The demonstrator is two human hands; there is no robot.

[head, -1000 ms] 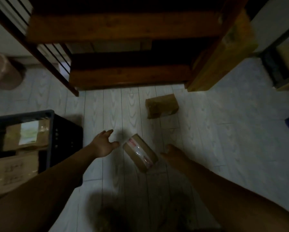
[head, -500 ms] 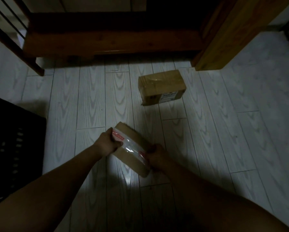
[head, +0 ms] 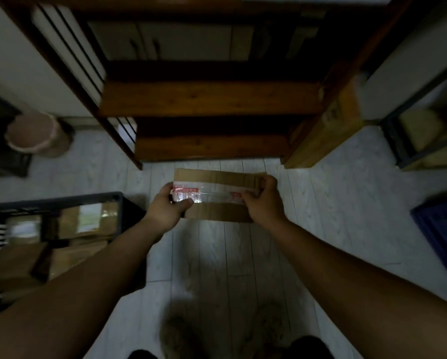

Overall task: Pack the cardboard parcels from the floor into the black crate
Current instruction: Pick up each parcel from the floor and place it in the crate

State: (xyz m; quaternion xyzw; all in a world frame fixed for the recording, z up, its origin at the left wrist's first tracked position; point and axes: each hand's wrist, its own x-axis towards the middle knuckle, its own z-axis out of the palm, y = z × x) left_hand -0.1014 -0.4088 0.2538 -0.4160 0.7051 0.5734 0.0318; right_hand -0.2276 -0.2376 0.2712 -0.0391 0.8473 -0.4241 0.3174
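Now, with my left hand (head: 165,211) and right hand (head: 262,203) gripping the parcel (head: 217,215) by its ends at mid-frame, I'd swing it level, leftward, over the crate (head: 61,198) before lowering.

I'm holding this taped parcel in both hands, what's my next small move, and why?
Probably swing it left and lower it into the black crate. Your left hand and right hand grip the parcel, and the crate sits open at your left.

matt cardboard parcel (head: 217,198), glossy tape (head: 212,196), wooden shelf (head: 209,98)
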